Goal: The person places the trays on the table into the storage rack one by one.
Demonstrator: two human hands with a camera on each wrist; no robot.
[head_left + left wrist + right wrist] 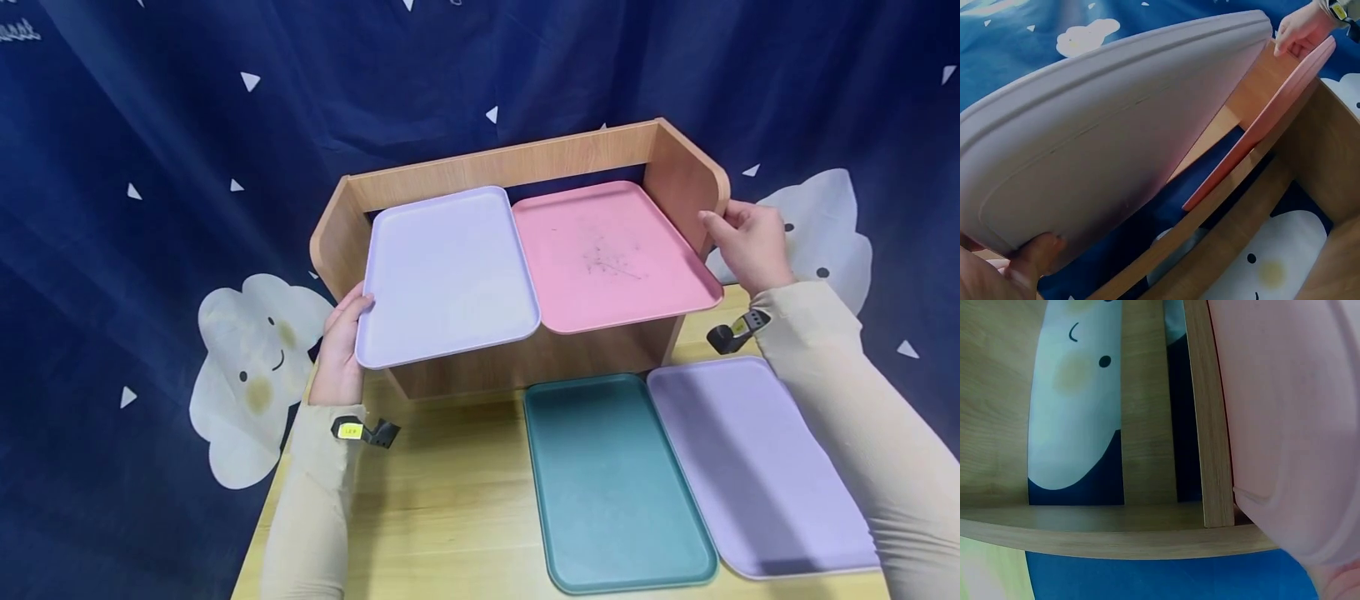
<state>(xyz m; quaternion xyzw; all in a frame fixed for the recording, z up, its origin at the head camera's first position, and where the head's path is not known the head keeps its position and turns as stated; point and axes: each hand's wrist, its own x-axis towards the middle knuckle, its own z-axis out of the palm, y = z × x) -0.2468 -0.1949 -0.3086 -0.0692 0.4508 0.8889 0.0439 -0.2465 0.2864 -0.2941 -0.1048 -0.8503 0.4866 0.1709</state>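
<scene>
My left hand (342, 346) grips the left edge of a lavender tray (453, 279). That tray covers the left half of a small wooden shelf unit (480, 173), its front part jutting out past the shelf. In the left wrist view the tray's underside (1104, 131) shows, with my fingers curled at its edge. Right beside it a pink tray (600, 250) with dark marks on its surface takes up the right half, also sticking out in front. My right hand (753, 242) holds the front edge of the unit's right side panel (686, 179).
A teal tray (618, 483) and a second lavender tray (757, 467) lie side by side on the wooden table (442, 500), in front of the unit. Behind hangs a dark blue curtain (187, 150) with white triangles and smiling clouds.
</scene>
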